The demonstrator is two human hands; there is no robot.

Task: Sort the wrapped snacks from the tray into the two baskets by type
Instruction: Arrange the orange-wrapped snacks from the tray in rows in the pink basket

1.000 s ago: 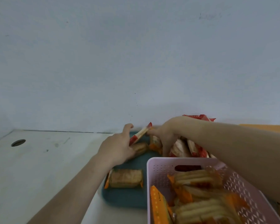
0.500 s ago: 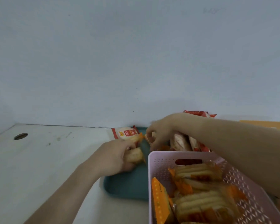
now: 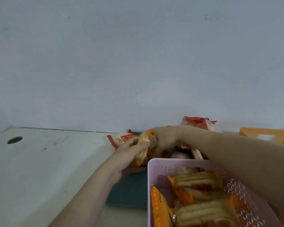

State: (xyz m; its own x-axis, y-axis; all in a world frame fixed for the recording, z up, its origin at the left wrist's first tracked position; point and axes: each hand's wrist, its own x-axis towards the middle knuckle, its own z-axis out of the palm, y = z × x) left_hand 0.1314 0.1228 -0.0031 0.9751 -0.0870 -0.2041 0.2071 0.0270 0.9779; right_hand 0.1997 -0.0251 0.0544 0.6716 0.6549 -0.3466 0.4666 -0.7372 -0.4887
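My left hand (image 3: 128,154) is shut on a bundle of orange-wrapped cracker snacks (image 3: 143,153), held just above the teal tray (image 3: 126,190). My right hand (image 3: 164,138) reaches across from the right, and its fingers close on the top of the same bundle. The picture is blurred there. A red-and-white packet (image 3: 120,139) lies at the tray's far left corner. More red-and-white packets (image 3: 200,123) are piled behind my right forearm. The pink basket (image 3: 162,167) in front holds several orange-wrapped snacks. The orange basket (image 3: 269,135) stands at the far right.
The white table (image 3: 47,161) stretches to the left, with a round cable hole (image 3: 14,140) near its back edge. A pale wall (image 3: 138,63) rises directly behind the tray. My right forearm crosses above the pink basket's far corner.
My left hand took the orange-wrapped snack from the tray's front and lifted it. The red-and-white packet left my hands and now lies at the tray's far left. My right hand moved onto the bundle.
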